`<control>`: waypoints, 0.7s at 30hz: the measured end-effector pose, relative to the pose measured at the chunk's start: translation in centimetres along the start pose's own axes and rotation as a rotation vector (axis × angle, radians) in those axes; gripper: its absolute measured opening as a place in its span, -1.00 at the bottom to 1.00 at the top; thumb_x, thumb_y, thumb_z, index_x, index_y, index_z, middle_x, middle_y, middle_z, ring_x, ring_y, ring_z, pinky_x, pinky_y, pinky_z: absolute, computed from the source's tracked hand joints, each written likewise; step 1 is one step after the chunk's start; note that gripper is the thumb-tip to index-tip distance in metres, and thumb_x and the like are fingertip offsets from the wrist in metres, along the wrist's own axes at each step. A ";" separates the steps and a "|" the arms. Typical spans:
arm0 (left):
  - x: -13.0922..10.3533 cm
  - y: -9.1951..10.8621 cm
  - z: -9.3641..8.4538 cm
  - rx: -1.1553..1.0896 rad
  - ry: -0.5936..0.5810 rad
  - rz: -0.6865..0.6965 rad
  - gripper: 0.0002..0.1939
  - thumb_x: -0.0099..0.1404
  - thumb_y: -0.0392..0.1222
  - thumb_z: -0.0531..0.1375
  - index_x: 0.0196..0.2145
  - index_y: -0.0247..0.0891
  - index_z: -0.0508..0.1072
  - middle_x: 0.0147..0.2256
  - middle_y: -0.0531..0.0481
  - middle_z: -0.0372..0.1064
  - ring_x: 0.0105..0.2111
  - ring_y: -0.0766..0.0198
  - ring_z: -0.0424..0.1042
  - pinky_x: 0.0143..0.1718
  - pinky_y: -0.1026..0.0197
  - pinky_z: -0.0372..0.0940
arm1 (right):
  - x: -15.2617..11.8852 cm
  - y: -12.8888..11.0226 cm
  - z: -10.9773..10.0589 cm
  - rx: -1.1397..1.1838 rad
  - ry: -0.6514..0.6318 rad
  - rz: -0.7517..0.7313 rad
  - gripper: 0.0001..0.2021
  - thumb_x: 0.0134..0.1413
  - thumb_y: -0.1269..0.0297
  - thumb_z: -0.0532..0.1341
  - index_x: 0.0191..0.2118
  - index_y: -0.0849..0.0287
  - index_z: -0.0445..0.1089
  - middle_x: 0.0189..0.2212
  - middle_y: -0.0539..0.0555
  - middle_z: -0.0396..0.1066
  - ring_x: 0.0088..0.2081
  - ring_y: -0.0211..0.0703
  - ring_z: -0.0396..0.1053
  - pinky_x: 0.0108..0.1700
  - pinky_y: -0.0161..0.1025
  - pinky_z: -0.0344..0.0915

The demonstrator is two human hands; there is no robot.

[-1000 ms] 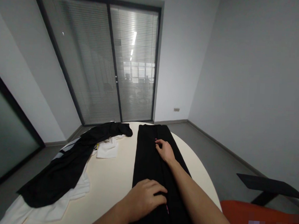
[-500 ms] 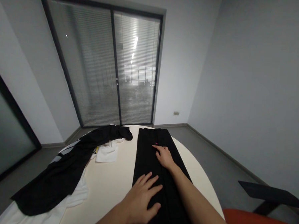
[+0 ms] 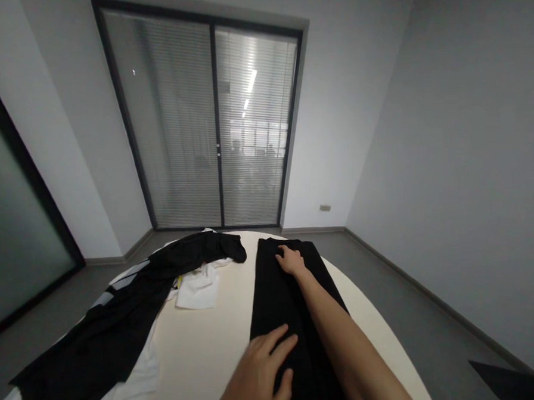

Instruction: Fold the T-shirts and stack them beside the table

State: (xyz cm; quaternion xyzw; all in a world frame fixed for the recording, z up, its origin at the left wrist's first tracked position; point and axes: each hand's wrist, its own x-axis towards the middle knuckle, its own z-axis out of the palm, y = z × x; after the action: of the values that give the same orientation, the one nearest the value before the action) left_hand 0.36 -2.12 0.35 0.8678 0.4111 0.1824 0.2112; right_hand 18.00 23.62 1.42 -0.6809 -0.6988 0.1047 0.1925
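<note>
A long black garment lies flat, stretching away from me on a round cream table. Near its far end rests my right hand, fingers apart, holding nothing. Closer to me, my left hand is spread over the garment's left edge, also with nothing in it. On the left of the table, a second black garment with grey patches lies over white cloth.
A dark chair part shows at the lower right, beyond the table's edge. Behind the table are a glass partition with blinds and grey walls.
My right hand has moved farther along the garment, over the spot where a small pink mark showed. My left hand sits lower in view. The camera view has shifted slightly.
</note>
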 end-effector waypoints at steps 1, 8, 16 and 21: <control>0.1 -0.3 -0.2 0.017 0.051 -0.043 -0.34 0.36 -0.19 0.06 0.39 -0.05 0.07 0.41 -0.08 -0.12 0.37 -0.11 -0.02 0.32 -0.29 -0.01 | 0.8 0.0 0.4 0.004 0.008 0.023 -0.53 0.24 0.10 0.15 0.22 0.08 0.31 0.06 0.27 0.46 0.12 0.20 0.31 0.06 0.11 0.26; 1.1 -2.2 -0.3 0.066 -0.108 -0.164 -0.16 0.20 -0.13 0.22 0.40 -0.05 0.06 0.43 -0.12 -0.32 0.40 -0.27 -0.31 0.32 -0.44 -0.21 | 4.5 0.1 2.0 0.052 0.075 0.102 -0.60 0.23 0.16 0.16 0.15 0.06 0.39 0.00 0.24 0.48 0.05 0.12 0.40 0.01 0.00 0.32; 1.2 -3.8 1.2 0.044 -0.074 -0.122 -0.11 0.18 -0.12 0.26 0.40 0.05 0.01 0.44 -0.05 -0.43 0.40 -0.28 -0.40 0.32 -0.45 -0.26 | 6.2 -0.2 2.1 0.067 0.206 0.068 -0.64 0.29 0.37 0.02 0.01 0.12 0.52 -0.03 0.24 0.44 -0.04 -0.01 0.43 0.00 -0.14 0.31; 1.3 -3.5 0.9 0.023 -0.093 -0.142 -0.11 0.18 -0.11 0.27 0.40 0.05 0.03 0.43 -0.06 -0.39 0.40 -0.27 -0.40 0.33 -0.41 -0.26 | 5.1 -2.2 2.5 0.004 0.196 -0.050 -0.66 0.31 0.26 0.05 0.04 0.09 0.50 0.11 0.30 0.34 0.17 0.15 0.23 0.16 0.01 0.17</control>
State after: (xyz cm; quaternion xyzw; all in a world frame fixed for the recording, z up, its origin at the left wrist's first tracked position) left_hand -0.70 0.71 -2.02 0.8464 0.4634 0.1215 0.2325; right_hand 14.95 28.88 0.76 -0.6700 -0.6931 0.0339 0.2638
